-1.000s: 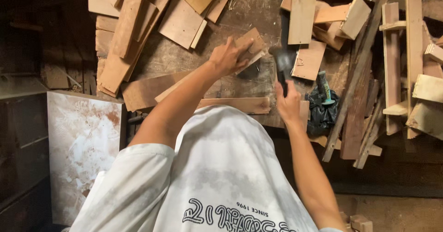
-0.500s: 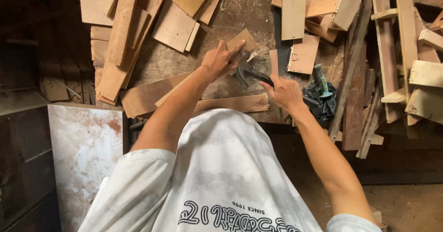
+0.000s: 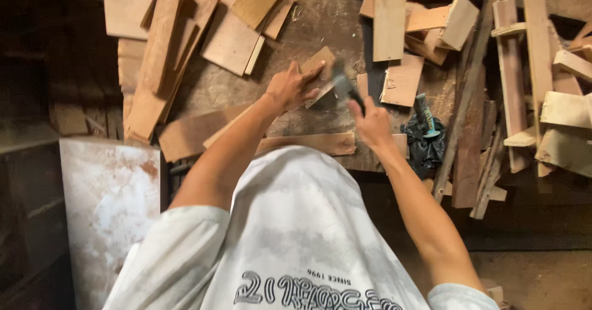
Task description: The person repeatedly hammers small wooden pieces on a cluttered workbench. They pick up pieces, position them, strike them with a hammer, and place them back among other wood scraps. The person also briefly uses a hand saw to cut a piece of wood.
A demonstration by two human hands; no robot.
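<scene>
Wood piece: a small, flat, light-brown offcut of board (image 3: 317, 63) lies near the middle of the worn, dusty workbench top (image 3: 296, 23), tilted on its corner.
Left hand: the left hand (image 3: 290, 88) presses down on the offcut, fingers spread over its near edge, pinning it.
Right hand: the right hand (image 3: 370, 122) is clenched round the dark handle of a hammer (image 3: 344, 87).
Change: half a second ago the hammer head lay low beside the offcut; now it blurs just above the offcut's right edge, so I judge a blow in progress.
Around: stacked planks (image 3: 166, 51) at the far left corner; short boards (image 3: 401, 45) toward the far right; a green-handled tool on a black bag (image 3: 425, 131) near the right edge.
</scene>
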